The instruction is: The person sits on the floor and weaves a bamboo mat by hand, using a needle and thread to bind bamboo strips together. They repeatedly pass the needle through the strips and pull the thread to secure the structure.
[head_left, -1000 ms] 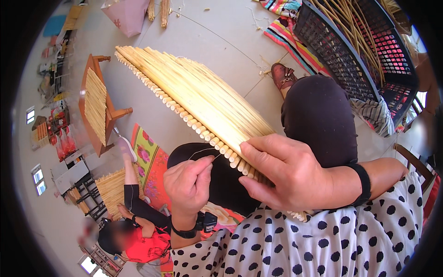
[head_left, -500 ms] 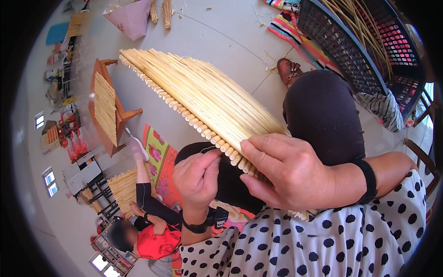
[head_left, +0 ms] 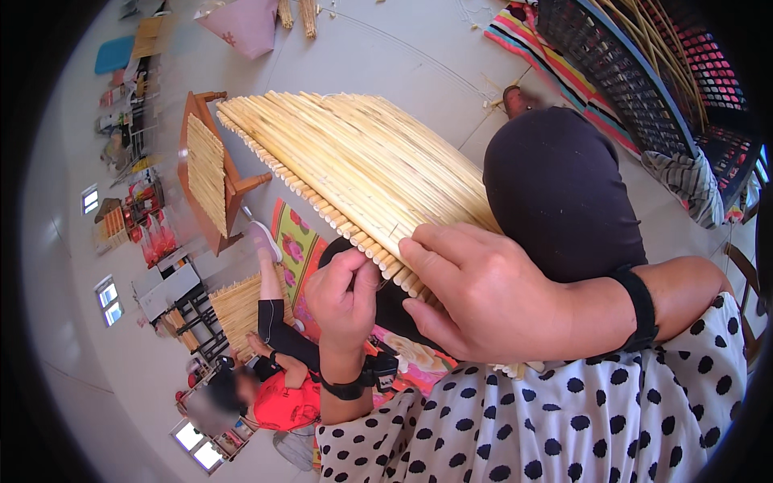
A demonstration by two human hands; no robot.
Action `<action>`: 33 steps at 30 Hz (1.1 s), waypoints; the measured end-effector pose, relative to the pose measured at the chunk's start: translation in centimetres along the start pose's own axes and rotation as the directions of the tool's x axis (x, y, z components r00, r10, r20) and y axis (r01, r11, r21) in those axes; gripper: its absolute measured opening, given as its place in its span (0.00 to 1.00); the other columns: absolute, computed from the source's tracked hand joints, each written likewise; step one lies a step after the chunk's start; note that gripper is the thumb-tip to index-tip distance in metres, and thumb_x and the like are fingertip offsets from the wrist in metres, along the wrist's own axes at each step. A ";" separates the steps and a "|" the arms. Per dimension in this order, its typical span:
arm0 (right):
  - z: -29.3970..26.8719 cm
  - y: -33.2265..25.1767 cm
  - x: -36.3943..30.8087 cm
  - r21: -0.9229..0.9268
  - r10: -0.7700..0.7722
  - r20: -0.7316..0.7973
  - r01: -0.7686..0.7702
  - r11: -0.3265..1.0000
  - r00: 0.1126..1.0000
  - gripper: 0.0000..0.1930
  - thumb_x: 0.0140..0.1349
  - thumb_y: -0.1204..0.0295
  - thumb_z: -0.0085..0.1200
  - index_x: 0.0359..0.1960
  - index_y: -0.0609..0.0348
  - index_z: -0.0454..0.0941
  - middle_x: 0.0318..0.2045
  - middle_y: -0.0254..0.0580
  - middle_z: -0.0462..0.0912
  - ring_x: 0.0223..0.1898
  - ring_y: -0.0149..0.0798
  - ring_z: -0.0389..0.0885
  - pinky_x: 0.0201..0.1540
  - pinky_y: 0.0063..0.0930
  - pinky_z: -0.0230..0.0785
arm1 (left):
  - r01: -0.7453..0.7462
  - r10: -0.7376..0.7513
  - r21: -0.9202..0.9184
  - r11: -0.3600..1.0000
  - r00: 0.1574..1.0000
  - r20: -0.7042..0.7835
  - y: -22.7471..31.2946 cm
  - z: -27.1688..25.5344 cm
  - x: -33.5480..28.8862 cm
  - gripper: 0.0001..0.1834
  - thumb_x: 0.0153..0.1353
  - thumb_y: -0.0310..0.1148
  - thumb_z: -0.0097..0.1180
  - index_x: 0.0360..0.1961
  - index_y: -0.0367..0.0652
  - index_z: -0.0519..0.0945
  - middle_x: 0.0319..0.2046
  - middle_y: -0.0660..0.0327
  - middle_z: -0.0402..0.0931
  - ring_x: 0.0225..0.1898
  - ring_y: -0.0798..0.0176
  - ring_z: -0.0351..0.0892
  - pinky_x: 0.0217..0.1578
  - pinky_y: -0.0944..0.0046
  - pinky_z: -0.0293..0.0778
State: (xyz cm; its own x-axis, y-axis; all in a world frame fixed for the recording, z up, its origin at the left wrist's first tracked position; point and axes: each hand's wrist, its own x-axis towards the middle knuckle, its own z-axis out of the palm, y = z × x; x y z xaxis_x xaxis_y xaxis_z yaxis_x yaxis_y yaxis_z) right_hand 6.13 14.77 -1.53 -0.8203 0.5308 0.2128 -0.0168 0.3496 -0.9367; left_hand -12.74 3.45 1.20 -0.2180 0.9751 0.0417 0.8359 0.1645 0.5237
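A pale yellow mat of reed stalks (head_left: 346, 153) laid side by side slants across my lap, with its row of cut stalk ends along the lower left edge. My right hand (head_left: 503, 294) grips its near part, fingers on the top face and thumb by the cut ends. Just left of that edge, my left hand (head_left: 342, 302) is closed in a pinch, thumb against curled forefinger. Whatever lies between those fingertips is too small to make out. Part of the mat is hidden beneath my right hand.
At upper right stands a dark plastic basket (head_left: 620, 72) holding long stalks. A wooden stool (head_left: 233, 189) bears another reed mat (head_left: 206, 173). A person in a red top (head_left: 282, 402) sits at lower left by a further mat (head_left: 241, 314). A pink paper wrap (head_left: 245, 28) lies far off.
The whole view has shifted slightly. More of the mat's top face shows now. A thin dark strand seen by my left fingertips earlier is no longer clear. My right hand keeps its grip.
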 end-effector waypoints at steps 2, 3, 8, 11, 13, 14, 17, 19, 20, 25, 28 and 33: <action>0.6 -0.1 -0.2 0.028 -0.009 0.028 0.008 1.000 1.000 0.29 0.52 0.71 0.66 0.53 0.79 0.72 0.45 0.60 0.76 0.42 0.57 0.79 0.45 0.41 0.76 | 0.078 -0.077 -0.049 0.996 0.997 0.008 -0.1 -0.4 -0.7 0.01 0.63 0.20 0.58 0.36 0.35 0.79 0.22 0.57 0.79 0.20 0.66 0.78 0.24 0.68 0.72; 0.8 -0.1 -0.4 0.043 -0.015 0.046 0.013 0.999 0.999 0.30 0.52 0.71 0.66 0.54 0.79 0.71 0.46 0.60 0.75 0.43 0.57 0.78 0.47 0.41 0.75 | 0.127 -0.126 -0.084 0.988 0.992 0.008 -0.2 -0.4 -1.3 0.01 0.64 0.20 0.57 0.36 0.34 0.79 0.23 0.58 0.79 0.21 0.68 0.78 0.24 0.69 0.72; 1.0 -0.4 -0.5 -0.001 -0.053 0.181 0.054 0.999 0.982 0.33 0.53 0.68 0.66 0.57 0.80 0.68 0.47 0.58 0.72 0.48 0.55 0.75 0.51 0.39 0.72 | 0.272 -0.289 -0.246 0.930 0.957 -0.037 -0.3 -0.2 -3.5 0.07 0.68 0.19 0.51 0.46 0.30 0.74 0.24 0.62 0.79 0.24 0.74 0.77 0.26 0.73 0.74; 1.4 -0.1 -0.7 -0.031 -0.076 0.190 0.083 0.996 0.979 0.34 0.54 0.68 0.66 0.57 0.80 0.68 0.47 0.57 0.71 0.49 0.54 0.74 0.53 0.38 0.71 | 0.308 -0.333 -0.270 0.912 0.942 -0.051 -0.3 -0.1 -4.1 0.06 0.68 0.18 0.50 0.44 0.31 0.74 0.24 0.63 0.79 0.24 0.74 0.77 0.27 0.73 0.74; 1.5 0.1 -0.8 -0.057 -0.098 0.175 0.109 0.992 0.980 0.34 0.54 0.67 0.65 0.58 0.80 0.67 0.48 0.57 0.71 0.49 0.54 0.74 0.53 0.37 0.71 | 0.325 -0.346 -0.267 0.907 0.938 -0.035 -0.1 -0.1 -3.9 0.04 0.68 0.18 0.50 0.43 0.31 0.74 0.24 0.62 0.79 0.24 0.74 0.77 0.27 0.74 0.74; 1.5 0.2 -0.9 -0.072 -0.112 0.161 0.125 0.990 0.981 0.34 0.54 0.67 0.65 0.58 0.80 0.67 0.48 0.57 0.71 0.49 0.54 0.74 0.53 0.37 0.71 | 0.332 -0.352 -0.266 0.905 0.936 -0.028 0.0 -0.1 -3.7 0.04 0.68 0.18 0.50 0.42 0.32 0.74 0.24 0.62 0.79 0.24 0.74 0.77 0.27 0.74 0.75; 1.4 0.2 -0.7 -0.082 -0.118 0.172 0.134 0.988 0.978 0.35 0.54 0.67 0.65 0.59 0.80 0.67 0.49 0.57 0.71 0.50 0.54 0.74 0.54 0.36 0.71 | 0.341 -0.355 -0.239 0.909 0.935 -0.017 0.4 -0.3 -3.4 0.02 0.68 0.18 0.50 0.40 0.32 0.74 0.24 0.62 0.80 0.24 0.74 0.78 0.27 0.74 0.74; 1.4 0.2 -0.5 -0.064 -0.103 0.190 0.117 0.991 0.976 0.35 0.54 0.68 0.65 0.59 0.80 0.67 0.49 0.57 0.71 0.50 0.54 0.75 0.54 0.36 0.72 | 0.351 -0.378 -0.306 0.885 0.925 -0.031 0.2 -0.1 -3.6 0.01 0.68 0.19 0.50 0.39 0.33 0.74 0.24 0.62 0.80 0.24 0.74 0.78 0.27 0.74 0.74; 1.4 0.3 -0.4 -0.044 -0.094 0.195 0.104 0.994 0.976 0.35 0.54 0.68 0.65 0.59 0.80 0.67 0.50 0.57 0.71 0.50 0.54 0.75 0.54 0.36 0.72 | 0.354 -0.389 -0.340 0.871 0.921 -0.037 0.2 0.1 -3.7 0.01 0.68 0.19 0.51 0.38 0.33 0.74 0.24 0.62 0.80 0.24 0.74 0.78 0.27 0.74 0.74; 1.6 0.6 -0.3 0.009 -0.088 0.153 0.088 0.996 0.984 0.33 0.54 0.64 0.62 0.55 0.83 0.72 0.45 0.56 0.75 0.46 0.51 0.74 0.51 0.34 0.70 | 0.365 -0.410 -0.382 0.849 0.911 -0.040 0.2 0.5 -3.6 0.02 0.68 0.19 0.52 0.36 0.35 0.75 0.24 0.63 0.80 0.24 0.75 0.77 0.26 0.74 0.73; 1.4 0.7 -0.2 0.022 -0.072 0.146 0.070 0.997 0.987 0.35 0.50 0.68 0.66 0.58 0.79 0.70 0.49 0.60 0.73 0.48 0.56 0.78 0.51 0.39 0.75 | 0.369 -0.421 -0.408 0.835 0.906 -0.042 0.4 0.8 -3.3 0.02 0.68 0.19 0.52 0.36 0.35 0.75 0.23 0.64 0.80 0.23 0.75 0.76 0.25 0.74 0.71; 1.3 0.9 -0.2 0.021 -0.079 0.115 0.077 0.997 0.990 0.35 0.48 0.68 0.67 0.58 0.78 0.71 0.49 0.61 0.74 0.48 0.57 0.79 0.51 0.40 0.75 | 0.402 -0.480 -0.501 0.766 0.876 -0.031 1.1 1.1 -2.8 0.03 0.68 0.20 0.52 0.35 0.35 0.75 0.23 0.65 0.80 0.23 0.77 0.76 0.25 0.75 0.72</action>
State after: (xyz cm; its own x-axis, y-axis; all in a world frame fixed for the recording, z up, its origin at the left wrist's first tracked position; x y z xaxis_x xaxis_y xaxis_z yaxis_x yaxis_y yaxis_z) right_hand 5.49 14.01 -2.77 -0.8768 0.4091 0.2528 -0.0921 0.3730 -0.9232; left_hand -10.64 1.06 0.72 -0.6081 0.7710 -0.1891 0.3000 0.4437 0.8445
